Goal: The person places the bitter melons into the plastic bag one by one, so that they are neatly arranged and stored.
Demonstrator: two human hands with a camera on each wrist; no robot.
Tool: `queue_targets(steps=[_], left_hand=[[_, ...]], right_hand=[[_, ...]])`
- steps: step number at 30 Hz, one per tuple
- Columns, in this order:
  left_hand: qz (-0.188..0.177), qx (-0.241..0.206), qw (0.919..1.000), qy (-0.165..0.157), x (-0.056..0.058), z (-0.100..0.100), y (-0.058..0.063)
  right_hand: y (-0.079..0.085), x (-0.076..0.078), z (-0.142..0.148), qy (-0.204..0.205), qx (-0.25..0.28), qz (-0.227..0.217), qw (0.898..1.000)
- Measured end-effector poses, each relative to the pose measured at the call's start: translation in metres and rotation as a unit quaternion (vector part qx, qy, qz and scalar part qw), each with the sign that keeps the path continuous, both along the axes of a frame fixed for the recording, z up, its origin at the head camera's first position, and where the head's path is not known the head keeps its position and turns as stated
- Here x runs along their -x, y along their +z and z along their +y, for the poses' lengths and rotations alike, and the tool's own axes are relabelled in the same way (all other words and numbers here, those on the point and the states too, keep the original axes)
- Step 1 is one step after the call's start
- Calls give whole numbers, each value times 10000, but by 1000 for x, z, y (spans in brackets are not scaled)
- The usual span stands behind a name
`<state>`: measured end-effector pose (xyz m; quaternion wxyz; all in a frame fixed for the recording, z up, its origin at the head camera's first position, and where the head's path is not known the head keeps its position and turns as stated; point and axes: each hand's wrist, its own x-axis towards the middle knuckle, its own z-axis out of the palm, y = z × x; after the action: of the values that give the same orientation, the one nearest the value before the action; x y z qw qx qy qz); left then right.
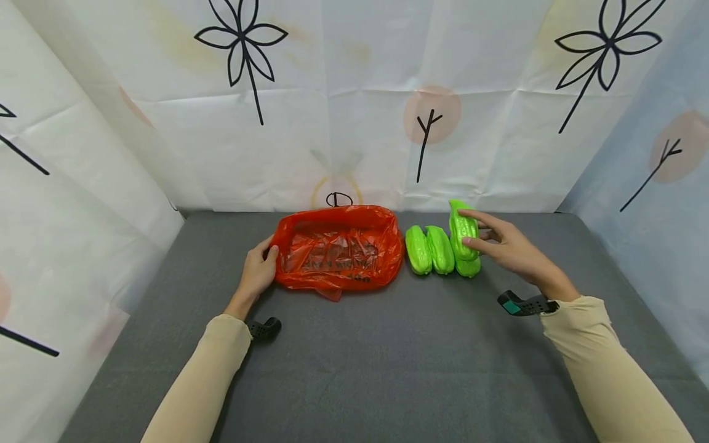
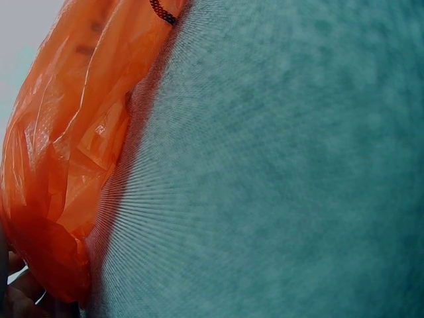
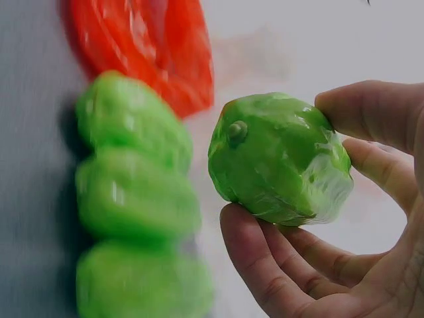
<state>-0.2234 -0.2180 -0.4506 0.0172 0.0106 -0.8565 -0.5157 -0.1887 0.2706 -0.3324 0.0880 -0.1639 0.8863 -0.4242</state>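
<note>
A red plastic bag [image 1: 339, 284] with dark print lies spread on the table, its mouth facing up. My left hand [image 1: 258, 271] grips the bag's left edge; in the left wrist view, the bag [image 2: 73, 132] covers part of the fingers [image 2: 23, 295]. My right hand [image 1: 506, 246] holds a bright green bitter melon [image 1: 463, 229] above the table. In the right wrist view, thumb and fingers pinch this melon [image 3: 278, 159], which looks wrapped in clear film and shows its stem end. Three similar melons [image 1: 440, 249] lie in a row right of the bag, one partly hidden beneath the held melon.
A dark grey cloth covers the table [image 1: 360, 363]. Behind it and at both sides hang pale fabric walls [image 1: 365, 147] printed with flowers and trees. A black strap device [image 1: 526, 304] sits on the right wrist, another [image 1: 264, 328] on the left.
</note>
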Motion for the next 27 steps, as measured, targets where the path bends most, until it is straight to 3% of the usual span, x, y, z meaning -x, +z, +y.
queue_targets(steps=[16,27], left_hand=[[-60,68,10000,-5,1,-1,1],[-25,85,10000,18,0,0,1]], right_hand=[[3,22,-98,693,536,-169,9960],[-14,38,-159,905,813,-382,9918]])
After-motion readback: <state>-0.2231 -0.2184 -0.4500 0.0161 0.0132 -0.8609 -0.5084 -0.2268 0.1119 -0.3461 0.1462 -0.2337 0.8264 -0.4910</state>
